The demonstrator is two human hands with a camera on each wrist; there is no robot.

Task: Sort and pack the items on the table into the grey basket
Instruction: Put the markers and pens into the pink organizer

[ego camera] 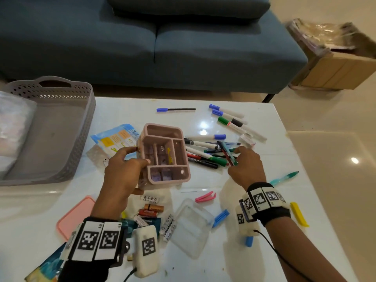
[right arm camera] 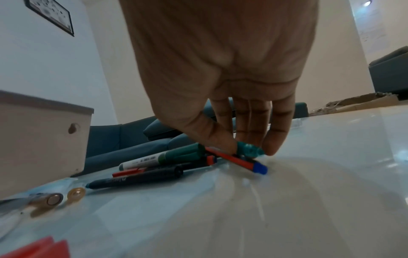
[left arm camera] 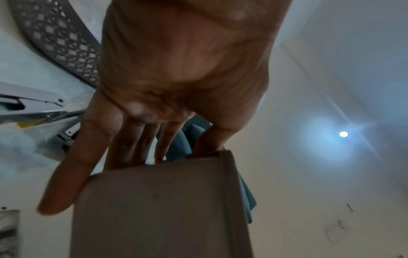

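1. The left hand (ego camera: 122, 176) grips the pink compartment organizer (ego camera: 165, 154) by its near-left side, fingers and thumb wrapped round the wall. In the left wrist view it looks lifted or tipped off the table (ego camera: 254, 241), though I can't be sure it is fully clear.
2. The right hand (ego camera: 245, 165) is down on the pile of pens and markers (ego camera: 207, 153), thumb and fingertips pinching a red-barrelled pen (right arm camera: 234, 158) and a teal pen (right arm camera: 248, 150) together at the pile's right end.
3. To do this step well, I'd lift the pinched pens straight up so the others don't roll, and stand them in the organizer's long side compartment — holding the organizer level so the small things already in it stay put.
4. The grey basket (ego camera: 61, 127) sits at the table's far-left corner, its floor mostly bare, with a clear plastic bag (ego camera: 14, 127) over its left side.
5. Room is tight near the front: batteries (ego camera: 151, 210), a clear lid (ego camera: 191, 224) and coloured clips (ego camera: 205, 197) crowd the space under both wrists.
6. The open path to the basket runs left over the printed packet (ego camera: 114, 139). The table's left edge is close beyond the basket, so set things down well inside it.
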